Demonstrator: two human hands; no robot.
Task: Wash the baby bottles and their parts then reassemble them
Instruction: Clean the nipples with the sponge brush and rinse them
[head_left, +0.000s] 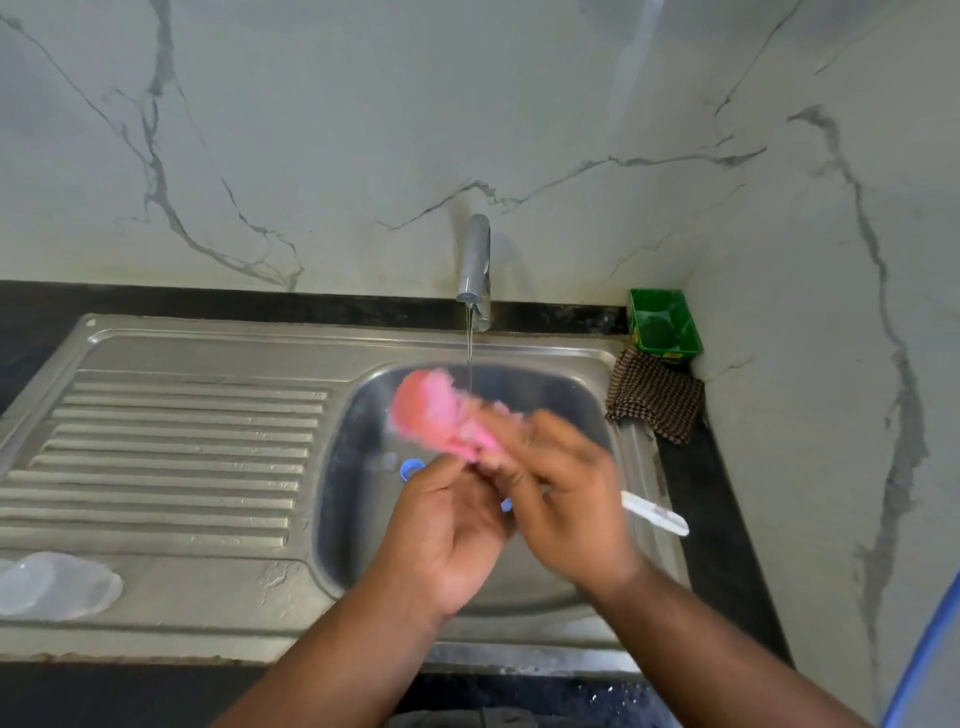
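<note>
A pink baby bottle (434, 415), blurred by motion, is held over the sink basin (592, 395) just left of the thin stream of tap water. My left hand (447, 525) grips its lower end from below. My right hand (566, 488) is curled round the bottle from the right, and a white brush handle (657, 514) sticks out of that hand toward the right. Blue bottle parts (412, 469) lie in the basin behind my hands, mostly hidden. A clear plastic part (57, 584) rests at the front left of the draining board.
The chrome tap (475, 270) runs at the back of the steel sink. A ribbed draining board (176, 457) lies to the left. A checked cloth (654, 397) and a green tub (662, 325) sit in the back right corner. Marble walls close the back and right.
</note>
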